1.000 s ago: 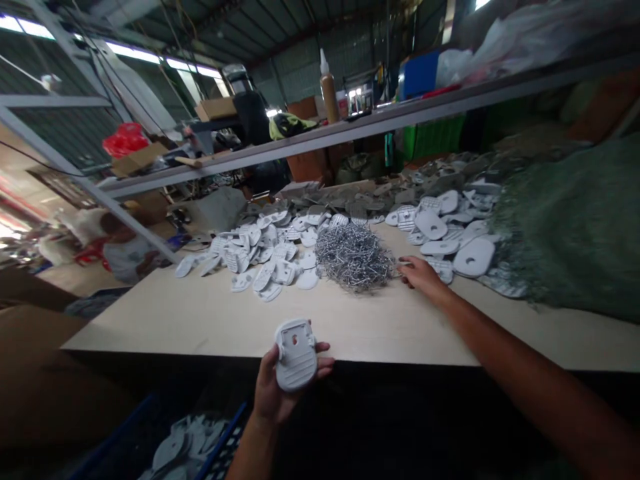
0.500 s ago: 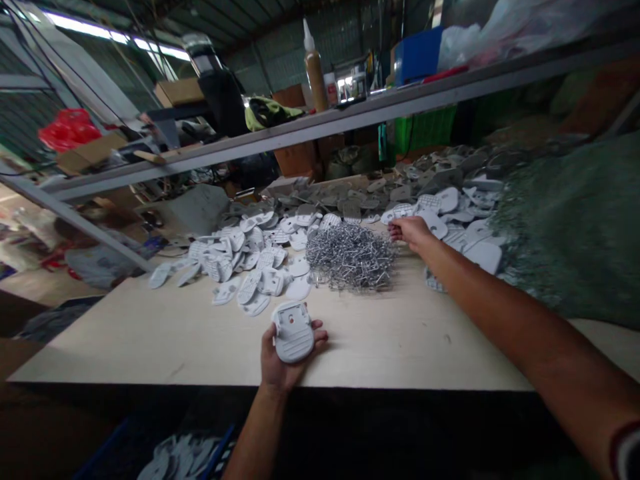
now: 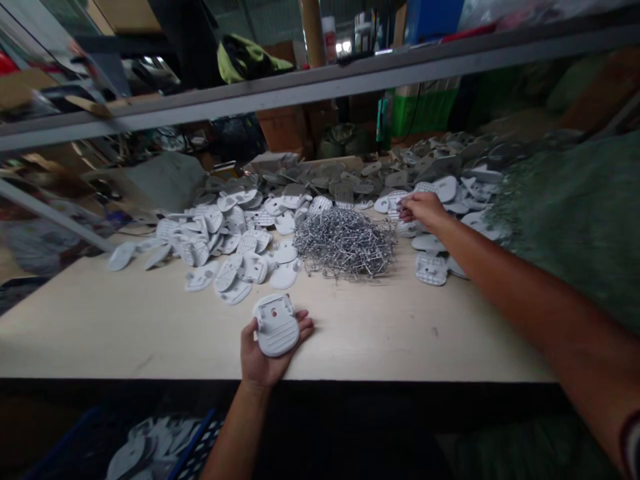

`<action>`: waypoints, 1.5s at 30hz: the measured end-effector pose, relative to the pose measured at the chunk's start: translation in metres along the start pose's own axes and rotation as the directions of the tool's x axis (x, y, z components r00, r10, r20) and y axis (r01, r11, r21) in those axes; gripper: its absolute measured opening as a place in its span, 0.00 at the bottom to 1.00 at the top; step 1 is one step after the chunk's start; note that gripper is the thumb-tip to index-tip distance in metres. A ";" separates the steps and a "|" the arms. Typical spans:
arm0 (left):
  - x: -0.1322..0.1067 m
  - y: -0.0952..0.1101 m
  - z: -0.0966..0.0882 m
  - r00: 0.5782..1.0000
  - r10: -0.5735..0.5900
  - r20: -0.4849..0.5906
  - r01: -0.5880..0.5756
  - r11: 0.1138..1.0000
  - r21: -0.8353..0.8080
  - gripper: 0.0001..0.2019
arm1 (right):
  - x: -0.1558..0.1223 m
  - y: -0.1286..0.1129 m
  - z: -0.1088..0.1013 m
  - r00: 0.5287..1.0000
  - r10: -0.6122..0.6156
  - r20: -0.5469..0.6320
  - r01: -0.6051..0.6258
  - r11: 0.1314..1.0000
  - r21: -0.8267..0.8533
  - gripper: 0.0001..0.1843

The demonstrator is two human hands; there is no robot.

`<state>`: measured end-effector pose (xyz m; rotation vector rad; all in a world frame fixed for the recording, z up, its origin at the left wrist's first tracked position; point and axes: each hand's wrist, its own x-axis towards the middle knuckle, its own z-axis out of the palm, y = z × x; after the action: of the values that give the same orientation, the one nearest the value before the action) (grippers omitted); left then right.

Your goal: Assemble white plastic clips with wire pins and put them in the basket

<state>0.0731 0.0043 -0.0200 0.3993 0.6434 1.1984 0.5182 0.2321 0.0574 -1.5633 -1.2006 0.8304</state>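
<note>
My left hand is closed around the edges of a white plastic pedal-shaped part, held just above the front of the table. Its visible face has ridges and a small hole. Farther back, my right hand reaches over white parts to the right of a heap of thin metal pins. Its fingers are drawn together, and whatever is between them is too small to make out. Similar white plastic parts lie loosely piled left of the pins, some face up, others showing a gridded back.
The pale tabletop ends in a straight front edge. Above its back runs a grey shelf carrying bottles and boxes. Greenish sacking bulges at the right. Below the table, a blue crate holds more white parts.
The view has tilted down and shifted. My right hand has moved from beside the pin heap slightly rightward over the white parts. My left hand still holds its part.
</note>
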 end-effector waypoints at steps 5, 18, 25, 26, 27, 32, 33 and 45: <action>-0.007 -0.003 0.006 0.996 0.071 -0.056 -0.071 0.997 -0.012 0.41 | -0.043 0.014 -0.037 0.980 -0.196 0.032 0.197 0.936 -0.292 0.07; -0.006 -0.005 0.014 0.988 0.114 0.102 -0.119 0.992 0.044 0.42 | -0.243 0.099 -0.034 0.819 -0.462 0.341 0.555 0.487 -0.674 0.20; -0.006 -0.007 0.011 0.989 0.120 0.081 -0.113 0.989 -0.093 0.40 | -0.229 0.074 -0.065 0.826 -0.534 0.180 0.514 0.584 -0.628 0.21; -0.006 -0.007 0.012 0.989 0.126 0.080 -0.119 0.989 -0.089 0.39 | -0.226 0.073 -0.068 0.838 -0.513 0.183 0.499 0.588 -0.637 0.23; -0.006 -0.007 0.012 0.987 0.133 0.086 -0.126 0.989 -0.080 0.39 | -0.224 0.072 -0.070 0.855 -0.486 0.183 0.476 0.591 -0.652 0.25; -0.004 -0.008 0.008 0.973 0.162 0.164 -0.160 0.987 -0.023 0.41 | -0.207 0.070 -0.071 0.880 -0.453 0.141 0.394 0.533 -0.748 0.32; -0.003 -0.008 0.007 0.970 0.163 0.180 -0.163 0.986 -0.016 0.41 | -0.200 0.068 -0.071 0.869 -0.469 0.155 0.406 0.501 -0.764 0.32; 0.002 -0.008 -0.001 0.967 0.102 0.234 -0.094 0.995 -0.046 0.41 | -0.072 0.045 -0.079 0.908 0.076 0.412 0.331 0.473 -0.816 0.40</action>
<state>0.0784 0.0038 -0.0260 0.5405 0.4003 1.2312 0.5831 0.1387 0.0360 -2.1094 -2.2851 0.3953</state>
